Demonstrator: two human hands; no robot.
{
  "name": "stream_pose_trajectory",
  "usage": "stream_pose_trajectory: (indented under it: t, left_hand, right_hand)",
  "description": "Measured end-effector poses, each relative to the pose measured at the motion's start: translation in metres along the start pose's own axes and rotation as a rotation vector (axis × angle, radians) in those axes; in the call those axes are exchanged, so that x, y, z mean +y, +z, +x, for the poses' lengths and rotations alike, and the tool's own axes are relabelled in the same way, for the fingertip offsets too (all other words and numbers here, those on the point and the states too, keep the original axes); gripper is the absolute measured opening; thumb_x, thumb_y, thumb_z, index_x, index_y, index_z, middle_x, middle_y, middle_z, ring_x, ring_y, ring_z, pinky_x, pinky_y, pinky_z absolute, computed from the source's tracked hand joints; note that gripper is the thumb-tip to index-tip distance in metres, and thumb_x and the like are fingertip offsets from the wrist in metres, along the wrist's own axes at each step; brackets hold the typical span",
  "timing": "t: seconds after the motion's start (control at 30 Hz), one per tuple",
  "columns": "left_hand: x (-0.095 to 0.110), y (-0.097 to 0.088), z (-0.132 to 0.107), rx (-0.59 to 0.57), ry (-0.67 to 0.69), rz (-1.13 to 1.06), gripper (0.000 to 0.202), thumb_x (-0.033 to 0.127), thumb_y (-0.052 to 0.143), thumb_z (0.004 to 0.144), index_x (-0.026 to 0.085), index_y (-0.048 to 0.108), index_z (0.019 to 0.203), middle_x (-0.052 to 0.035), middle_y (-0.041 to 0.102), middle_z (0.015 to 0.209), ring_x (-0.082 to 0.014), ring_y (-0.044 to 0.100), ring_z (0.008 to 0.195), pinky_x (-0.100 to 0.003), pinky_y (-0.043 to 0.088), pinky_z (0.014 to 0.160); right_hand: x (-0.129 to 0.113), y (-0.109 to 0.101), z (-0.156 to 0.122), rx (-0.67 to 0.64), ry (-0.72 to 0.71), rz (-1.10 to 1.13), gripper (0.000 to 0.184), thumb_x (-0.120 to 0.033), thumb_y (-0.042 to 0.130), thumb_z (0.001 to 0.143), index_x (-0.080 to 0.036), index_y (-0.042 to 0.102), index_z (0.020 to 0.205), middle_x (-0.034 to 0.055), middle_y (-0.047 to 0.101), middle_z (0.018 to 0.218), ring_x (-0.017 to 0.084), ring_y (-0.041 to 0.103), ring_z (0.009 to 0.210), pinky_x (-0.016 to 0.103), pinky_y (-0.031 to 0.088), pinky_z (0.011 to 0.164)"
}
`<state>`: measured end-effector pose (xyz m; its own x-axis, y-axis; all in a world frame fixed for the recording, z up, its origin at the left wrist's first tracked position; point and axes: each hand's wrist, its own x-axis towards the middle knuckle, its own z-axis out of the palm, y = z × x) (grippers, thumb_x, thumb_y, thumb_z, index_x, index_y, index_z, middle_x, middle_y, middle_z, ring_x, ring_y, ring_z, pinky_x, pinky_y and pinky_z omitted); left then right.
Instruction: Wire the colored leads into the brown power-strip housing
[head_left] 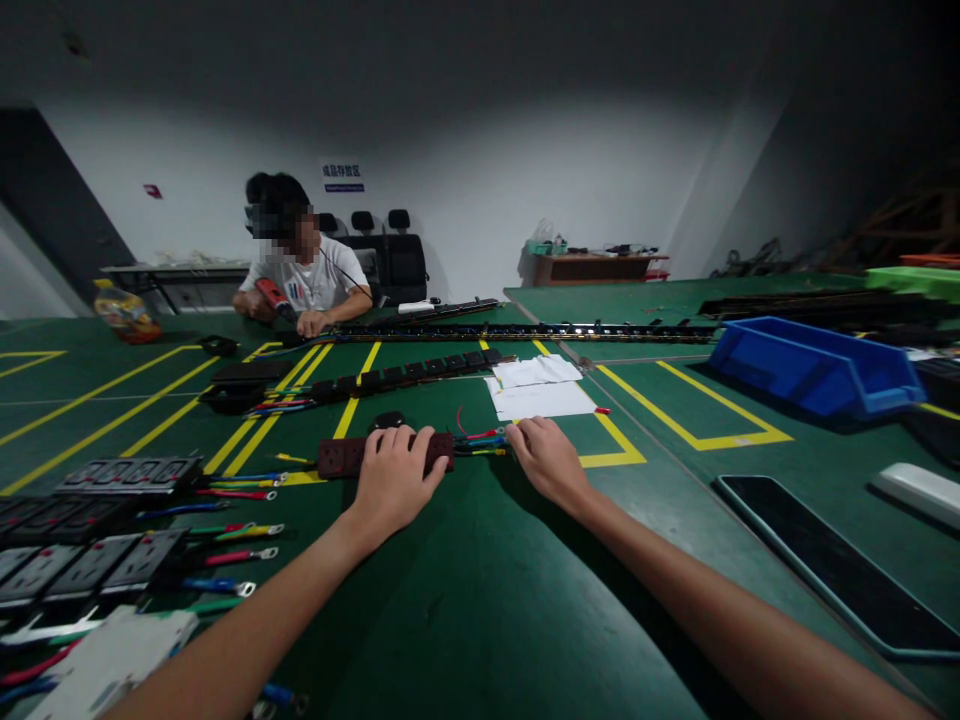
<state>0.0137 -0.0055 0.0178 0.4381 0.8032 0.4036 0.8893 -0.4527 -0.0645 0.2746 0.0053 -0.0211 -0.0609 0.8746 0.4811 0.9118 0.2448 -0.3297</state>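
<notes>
My left hand [394,482] is closed over a dark red socket strip [339,458] on the green table, fingers on its far side and thumb toward its right end. Red, blue and yellow-green wires [478,442] leave that end. My right hand [549,462] pinches at their tips; the exact grip is hidden behind the fingers. A short yellow-green wire [295,460] sticks out on the strip's left. Just behind the strip lies a round black object [390,420]. White paper sheets [536,390] lie beyond my right hand.
Black socket modules [127,475] with lugged wires are stacked at left. A phone [840,560] and a blue bin [814,370] are at right. Long black strips [525,332] cross the table. Opposite, a co-worker [311,270] holds a red power drill [274,298].
</notes>
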Motion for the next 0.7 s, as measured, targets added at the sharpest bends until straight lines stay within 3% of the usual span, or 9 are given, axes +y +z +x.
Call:
stream_pose_trajectory:
  t: [0.27, 0.5, 0.7]
  left_hand:
    - [0.0002, -0.0003, 0.0001, 0.004, -0.011, -0.030, 0.049, 0.048, 0.043, 0.103, 0.016, 0.063, 0.134, -0.0158, 0.067, 0.120, -0.0339, 0.058, 0.114, -0.055, 0.039, 0.106]
    - [0.0006, 0.0004, 0.0000, -0.002, -0.009, 0.010, 0.049, 0.048, 0.044, 0.102, 0.016, 0.062, 0.134, -0.0157, 0.067, 0.119, -0.0336, 0.058, 0.113, -0.054, 0.040, 0.105]
    - [-0.0002, 0.0022, -0.0004, 0.020, -0.008, -0.010, 0.049, 0.049, 0.043, 0.102, 0.017, 0.063, 0.133, -0.0159, 0.067, 0.118, -0.0339, 0.058, 0.113, -0.055, 0.039, 0.105]
  right_hand:
    - [-0.0016, -0.0014, -0.0007, 0.036, 0.004, 0.113, 0.033, -0.044, 0.049, 0.104, -0.023, 0.057, 0.080, 0.0052, 0.063, 0.083, 0.020, 0.057, 0.079, 0.031, 0.039, 0.069]
    - [-0.0071, -0.0058, -0.0051, 0.080, -0.198, 0.216, 0.015, -0.028, 0.055, 0.100, -0.023, 0.057, 0.086, 0.0066, 0.062, 0.092, 0.022, 0.057, 0.090, 0.033, 0.044, 0.080]
    - [-0.0066, -0.0056, -0.0044, 0.075, -0.155, 0.189, 0.015, -0.027, 0.058, 0.099, -0.023, 0.056, 0.085, 0.0056, 0.061, 0.091, 0.022, 0.057, 0.088, 0.033, 0.043, 0.076]
